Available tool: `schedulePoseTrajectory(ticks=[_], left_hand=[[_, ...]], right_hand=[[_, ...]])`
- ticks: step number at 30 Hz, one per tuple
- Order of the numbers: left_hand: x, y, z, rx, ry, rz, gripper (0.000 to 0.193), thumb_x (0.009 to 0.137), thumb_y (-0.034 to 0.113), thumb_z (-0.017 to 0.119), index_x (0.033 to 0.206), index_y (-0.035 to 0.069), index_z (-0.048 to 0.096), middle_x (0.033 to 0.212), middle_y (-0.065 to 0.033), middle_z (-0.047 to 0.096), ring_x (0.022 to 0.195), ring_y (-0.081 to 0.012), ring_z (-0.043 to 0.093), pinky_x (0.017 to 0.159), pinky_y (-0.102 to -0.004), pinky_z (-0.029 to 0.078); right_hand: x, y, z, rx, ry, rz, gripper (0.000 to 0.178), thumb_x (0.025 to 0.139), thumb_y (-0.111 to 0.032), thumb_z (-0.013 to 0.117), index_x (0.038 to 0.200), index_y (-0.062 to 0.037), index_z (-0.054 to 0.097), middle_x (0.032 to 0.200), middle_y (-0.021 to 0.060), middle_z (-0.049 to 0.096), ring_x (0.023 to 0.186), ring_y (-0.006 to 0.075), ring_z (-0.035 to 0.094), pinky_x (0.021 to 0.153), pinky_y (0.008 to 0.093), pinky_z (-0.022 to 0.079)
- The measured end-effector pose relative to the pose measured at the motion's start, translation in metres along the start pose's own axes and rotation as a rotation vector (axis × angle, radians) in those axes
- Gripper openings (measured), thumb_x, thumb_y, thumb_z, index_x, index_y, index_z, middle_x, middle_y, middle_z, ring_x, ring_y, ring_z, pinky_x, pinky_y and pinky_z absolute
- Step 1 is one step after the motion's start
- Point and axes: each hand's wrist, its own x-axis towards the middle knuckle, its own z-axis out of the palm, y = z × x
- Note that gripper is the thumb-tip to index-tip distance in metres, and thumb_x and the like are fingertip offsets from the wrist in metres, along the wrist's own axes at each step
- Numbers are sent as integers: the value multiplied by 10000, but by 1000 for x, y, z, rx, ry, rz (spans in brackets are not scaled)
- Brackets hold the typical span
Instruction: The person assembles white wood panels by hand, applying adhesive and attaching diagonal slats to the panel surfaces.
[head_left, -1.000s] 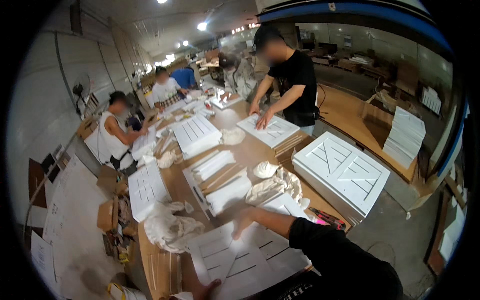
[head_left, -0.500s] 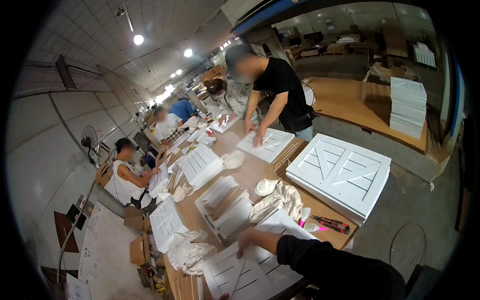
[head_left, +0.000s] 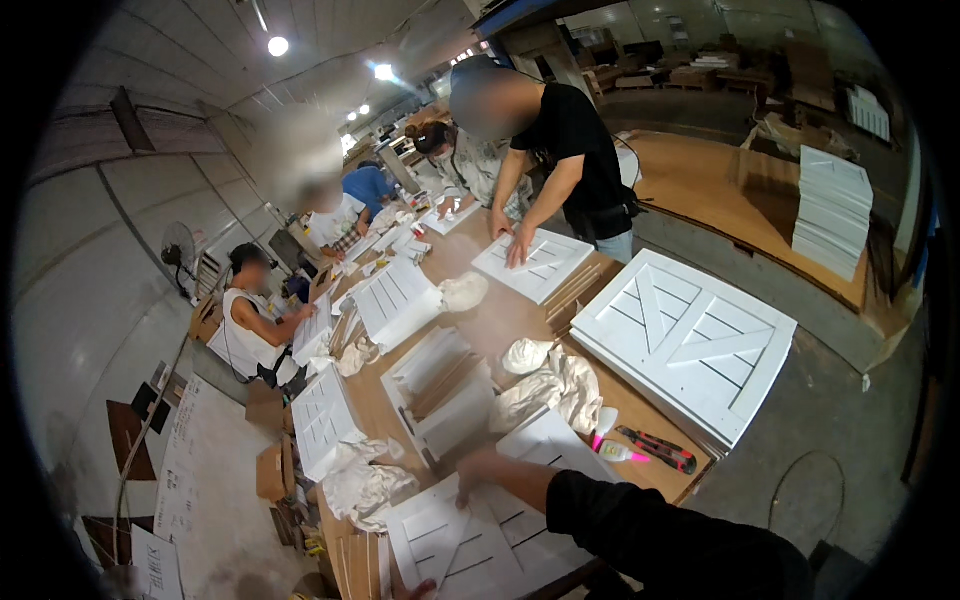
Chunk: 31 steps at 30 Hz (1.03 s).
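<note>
Right hand (head_left: 478, 468) slid left, flat atop white panel (head_left: 455, 540)

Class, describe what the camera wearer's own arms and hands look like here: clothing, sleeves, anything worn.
The right arm wears a long black sleeve down to the wrist; the right hand is bare, with no glove. Only the fingertips of the left hand show at the lower edge, also bare.

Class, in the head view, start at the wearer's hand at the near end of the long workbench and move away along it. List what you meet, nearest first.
Right hand on white slatted panel → crumpled white cloths → white panel under a standing person's hands.
</note>
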Motion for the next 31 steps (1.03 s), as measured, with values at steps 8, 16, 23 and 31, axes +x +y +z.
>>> schedulePoseTrajectory(ticks=[8, 16, 23, 31], left_hand=[[-11, -31, -28, -68, -10, 18, 915, 669, 118, 725, 1428, 39, 219, 1333, -145, 420, 1199, -269, 440, 995, -383, 382], [19, -70, -17, 837, 362, 571, 593, 756, 185, 666, 1285, 14, 460, 1265, -163, 517, 1175, -296, 480, 981, -396, 374], [43, 9, 33, 1190, -163, 852, 400, 766, 106, 538, 1154, 12, 552, 1204, -145, 559, 1162, -314, 490, 1000, -473, 346], [52, 29, 26, 1329, -398, 736, 386, 766, 126, 538, 1131, 3, 564, 1191, -154, 562, 1170, -284, 492, 1043, -547, 272]], right_hand=[[9, -17, -5, -3, -36, 16, 829, 558, -568, 778, 1229, -119, 591, 1249, 117, 571, 1125, 286, 541, 939, 383, 430], [39, 33, 6, -140, 140, -91, 781, 605, -449, 760, 1238, -44, 548, 1246, 187, 553, 1123, 329, 532, 935, 358, 418], [53, 57, 13, -109, 296, -291, 859, 628, -576, 689, 1292, -63, 506, 1307, 207, 494, 1230, 331, 449, 1020, 395, 347], [-44, 4, 24, -95, 411, -32, 895, 717, -696, 567, 1401, -157, 362, 1459, 150, 318, 1385, 287, 226, 1109, 552, 63]])
